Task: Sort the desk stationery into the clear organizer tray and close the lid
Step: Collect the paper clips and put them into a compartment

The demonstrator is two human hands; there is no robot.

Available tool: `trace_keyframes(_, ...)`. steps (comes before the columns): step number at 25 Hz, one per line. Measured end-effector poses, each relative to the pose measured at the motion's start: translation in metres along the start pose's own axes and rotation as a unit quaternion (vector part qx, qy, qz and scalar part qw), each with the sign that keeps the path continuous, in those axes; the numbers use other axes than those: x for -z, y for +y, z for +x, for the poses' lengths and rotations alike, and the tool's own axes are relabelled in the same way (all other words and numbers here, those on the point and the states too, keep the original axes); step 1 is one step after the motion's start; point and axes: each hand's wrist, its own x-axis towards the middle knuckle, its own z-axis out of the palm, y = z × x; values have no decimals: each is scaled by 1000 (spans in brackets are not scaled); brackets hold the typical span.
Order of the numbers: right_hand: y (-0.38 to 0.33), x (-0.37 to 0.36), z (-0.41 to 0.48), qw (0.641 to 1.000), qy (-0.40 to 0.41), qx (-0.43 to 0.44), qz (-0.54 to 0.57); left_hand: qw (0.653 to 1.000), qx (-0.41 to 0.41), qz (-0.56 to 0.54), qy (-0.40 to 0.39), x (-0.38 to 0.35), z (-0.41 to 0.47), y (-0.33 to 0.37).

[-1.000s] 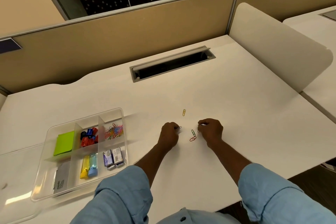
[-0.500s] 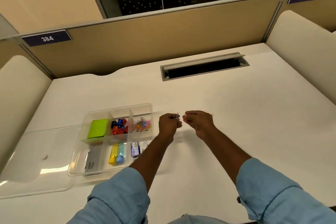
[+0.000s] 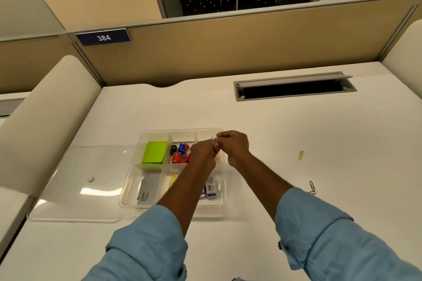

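The clear organizer tray (image 3: 130, 186) sits on the white desk, holding a green sticky-note pad (image 3: 154, 152), small red, blue and black clips (image 3: 180, 153), a grey card, a yellow highlighter and staple boxes (image 3: 211, 187). Its clear lid (image 3: 77, 180) lies flat to the left of it. Both hands hover over the tray's back right compartment. My left hand (image 3: 202, 151) pinches coloured paper clips (image 3: 214, 142), and my right hand (image 3: 233, 143) pinches paper clips too, fingertips almost meeting. Loose on the desk to the right lie a yellow paper clip (image 3: 301, 154) and a green and a pink one (image 3: 312, 187).
A grey cable slot (image 3: 294, 85) is open in the desk at the back right. Tan partition panels run behind, with a sign reading 384 (image 3: 104, 37). Cream side dividers stand at the left and far right edges.
Both hands have carried their paper clips left from the desk middle to above the tray's back right compartment. My head has turned left, leaving three clips on the desk at right.
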Motion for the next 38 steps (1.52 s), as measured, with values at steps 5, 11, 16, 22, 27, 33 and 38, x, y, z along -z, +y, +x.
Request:
trace_keyframes(5,2,-26,7,998,9,6,-59,996,-26,85,-25,20,10,12)
trace_keyframes(11,12,-34,16,991,-2,8,-132,925,-195,325,-24,18,13,10)
trace_keyframes(16,14,-38,23,988,-27,8,-152,866,-238,439,-42,17,19,12)
trace_keyframes(22,13,-42,24,987,-36,22,-155,839,-271,473,-16,19,18,10)
trace_keyframes(27,12,-20,21,981,6,114,-155,822,-329,465,-10,14,7,2)
trace_keyframes(33,19,50,30,961,91,177,-194,798,-393,452,-59,-16,-19,-24)
trace_keyframes(38,38,123,44,937,114,158,-290,731,-397,524,-183,-47,-46,-66)
